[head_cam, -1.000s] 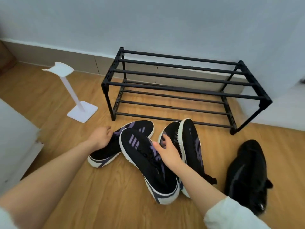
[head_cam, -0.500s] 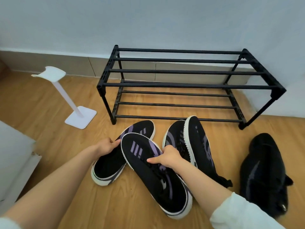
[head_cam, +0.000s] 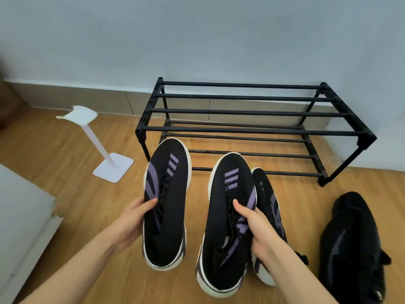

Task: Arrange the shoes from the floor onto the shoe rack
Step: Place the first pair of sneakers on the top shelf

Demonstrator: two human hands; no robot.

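Soft even daylight; edges perhaps blurred.

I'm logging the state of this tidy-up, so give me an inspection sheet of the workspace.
Surface: wooden plank floor, bare between items.
Job's things: black two-tier metal shoe rack against the wall, both tiers without shoes; two black-and-purple knit sneakers held up, one per hand; a third matching sneaker and a black shoe on the floor.
Clutter: white plastic stand left of the rack.
Grippers: left hand grips the left sneaker; right hand grips the right sneaker.
Cables: nothing seen.
Surroundings: pale blue wall, white furniture edge at left.
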